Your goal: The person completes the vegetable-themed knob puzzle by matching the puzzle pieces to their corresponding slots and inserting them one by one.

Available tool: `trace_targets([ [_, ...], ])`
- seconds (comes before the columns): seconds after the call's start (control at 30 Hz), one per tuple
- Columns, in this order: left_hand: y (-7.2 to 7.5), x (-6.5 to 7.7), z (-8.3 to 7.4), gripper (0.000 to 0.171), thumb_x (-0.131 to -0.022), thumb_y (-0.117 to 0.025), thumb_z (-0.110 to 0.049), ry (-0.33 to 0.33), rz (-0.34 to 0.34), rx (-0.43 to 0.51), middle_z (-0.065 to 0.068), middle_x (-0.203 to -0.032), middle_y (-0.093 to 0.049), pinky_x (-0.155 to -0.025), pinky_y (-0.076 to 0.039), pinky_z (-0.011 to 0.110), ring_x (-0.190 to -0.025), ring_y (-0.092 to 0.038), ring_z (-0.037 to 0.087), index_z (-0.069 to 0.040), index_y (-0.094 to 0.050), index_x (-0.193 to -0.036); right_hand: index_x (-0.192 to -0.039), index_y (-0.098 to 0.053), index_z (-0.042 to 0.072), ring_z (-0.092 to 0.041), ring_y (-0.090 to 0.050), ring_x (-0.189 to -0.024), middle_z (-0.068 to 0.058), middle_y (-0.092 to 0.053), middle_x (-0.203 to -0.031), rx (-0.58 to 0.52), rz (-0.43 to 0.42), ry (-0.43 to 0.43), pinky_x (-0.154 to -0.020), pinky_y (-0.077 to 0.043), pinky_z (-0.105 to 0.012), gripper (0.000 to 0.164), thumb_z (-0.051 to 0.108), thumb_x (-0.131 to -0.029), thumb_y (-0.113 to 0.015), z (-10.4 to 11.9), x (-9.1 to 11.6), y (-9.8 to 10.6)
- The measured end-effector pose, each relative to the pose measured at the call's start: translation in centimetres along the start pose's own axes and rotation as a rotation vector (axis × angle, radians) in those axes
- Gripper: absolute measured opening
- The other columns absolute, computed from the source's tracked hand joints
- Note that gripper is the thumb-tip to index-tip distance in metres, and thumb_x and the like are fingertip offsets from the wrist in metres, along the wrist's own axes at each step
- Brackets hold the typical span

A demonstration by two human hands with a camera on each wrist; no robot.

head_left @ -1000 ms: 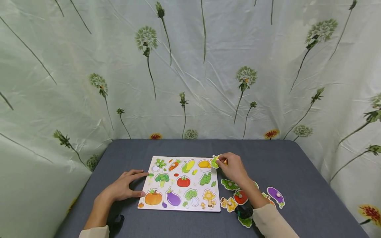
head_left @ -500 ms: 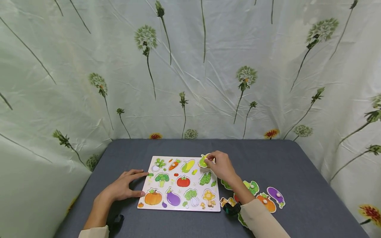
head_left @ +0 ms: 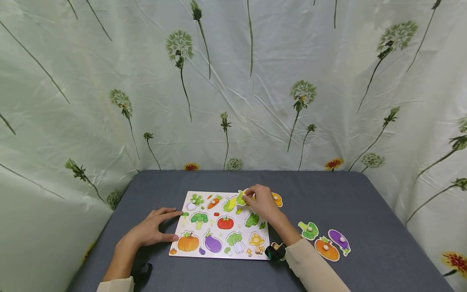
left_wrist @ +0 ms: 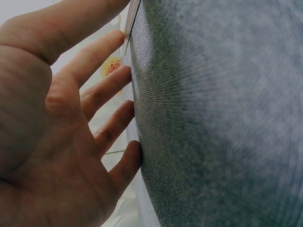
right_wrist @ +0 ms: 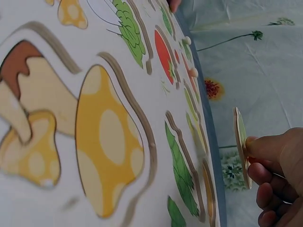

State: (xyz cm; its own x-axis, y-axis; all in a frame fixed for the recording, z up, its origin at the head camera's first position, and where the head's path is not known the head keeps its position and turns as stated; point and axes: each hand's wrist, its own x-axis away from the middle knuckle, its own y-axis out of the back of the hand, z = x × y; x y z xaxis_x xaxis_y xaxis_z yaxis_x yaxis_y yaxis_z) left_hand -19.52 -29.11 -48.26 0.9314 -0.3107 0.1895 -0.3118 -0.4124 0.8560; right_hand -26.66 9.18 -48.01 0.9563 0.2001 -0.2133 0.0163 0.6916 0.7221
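Observation:
My right hand (head_left: 260, 200) pinches a corn puzzle piece (head_left: 240, 198) just above the upper right part of the vegetable board (head_left: 243, 227), beside the printed corn. In the right wrist view the thumb and fingers of the right hand (right_wrist: 279, 175) hold the piece (right_wrist: 240, 146) edge-on, apart from the board (right_wrist: 102, 42). My left hand (head_left: 153, 227) rests at the board's left edge, its fingers spread, thumb and index finger touching the rim. The left wrist view shows that left hand (left_wrist: 75, 123) with fingers extended and nothing in its palm.
Right of the board lie broccoli (head_left: 309, 230), pumpkin (head_left: 326, 248) and eggplant (head_left: 339, 241) pieces. An orange-yellow piece (head_left: 277, 199) lies behind my right hand. My right forearm hides other pieces. A knobbed carrot piece (head_left: 213, 202) sits in the board. A floral curtain (head_left: 233, 81) backs the table.
My right hand has carried the corn piece leftward from the board's upper right corner toward the printed corn. The pumpkin and broccoli pieces have come into view. My left hand has stayed put.

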Motion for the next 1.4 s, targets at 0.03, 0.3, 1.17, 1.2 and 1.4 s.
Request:
trace_targets([
  [0.03,0.0,0.0,0.0,0.084,-0.077,-0.084,-0.057,0.004,0.001,0.0,0.013,-0.155,-0.047,-0.104,-0.038,0.072,-0.139,-0.039,0.042,-0.026,-0.055,-0.15,-0.094,-0.08,0.011,-0.012,-0.049,-0.071,0.002,-0.067,-0.084,-0.004,0.008,0.004,-0.063,-0.041,-0.026,0.009,0.02,-0.093,-0.078,0.0,-0.1,-0.1],
  [0.3,0.0,-0.2,0.0,0.084,-0.077,-0.084,-0.057,0.009,0.006,0.003,0.014,-0.155,-0.047,-0.104,-0.038,0.072,-0.139,-0.039,0.042,-0.026,-0.056,-0.15,-0.095,-0.081,0.012,-0.012,-0.052,-0.075,0.003,-0.068,-0.086,-0.013,0.041,0.02,-0.068,-0.044,-0.028,0.01,0.021,-0.094,-0.077,0.2,-0.4,-1.2],
  [1.17,0.1,0.0,-0.1,0.086,-0.076,-0.085,-0.058,0.032,0.008,0.0,0.014,-0.155,-0.047,-0.104,-0.037,0.073,-0.139,-0.039,0.043,-0.026,-0.056,-0.15,-0.096,-0.08,0.009,-0.008,-0.057,-0.072,-0.001,-0.069,-0.088,-0.048,0.116,0.052,-0.063,-0.048,-0.024,0.011,0.018,-0.095,-0.075,1.1,-0.7,-3.8],
  [1.2,0.0,0.0,-0.1,0.085,-0.076,-0.085,-0.057,0.025,0.008,0.001,0.014,-0.155,-0.047,-0.104,-0.037,0.073,-0.139,-0.039,0.043,-0.026,-0.056,-0.15,-0.095,-0.08,0.009,-0.008,-0.057,-0.072,0.0,-0.069,-0.087,-0.04,0.116,0.057,-0.063,-0.048,-0.024,0.011,0.018,-0.095,-0.075,1.1,-0.7,-3.9],
  [1.4,0.0,0.1,0.0,0.083,-0.077,-0.086,-0.054,-0.002,0.003,0.006,0.014,-0.155,-0.047,-0.104,-0.037,0.072,-0.139,-0.039,0.043,-0.026,-0.056,-0.15,-0.093,-0.08,0.009,-0.007,-0.056,-0.073,0.001,-0.068,-0.084,-0.028,0.11,0.064,-0.064,-0.048,-0.023,0.009,0.018,-0.094,-0.076,1.1,-0.6,-4.3],
])
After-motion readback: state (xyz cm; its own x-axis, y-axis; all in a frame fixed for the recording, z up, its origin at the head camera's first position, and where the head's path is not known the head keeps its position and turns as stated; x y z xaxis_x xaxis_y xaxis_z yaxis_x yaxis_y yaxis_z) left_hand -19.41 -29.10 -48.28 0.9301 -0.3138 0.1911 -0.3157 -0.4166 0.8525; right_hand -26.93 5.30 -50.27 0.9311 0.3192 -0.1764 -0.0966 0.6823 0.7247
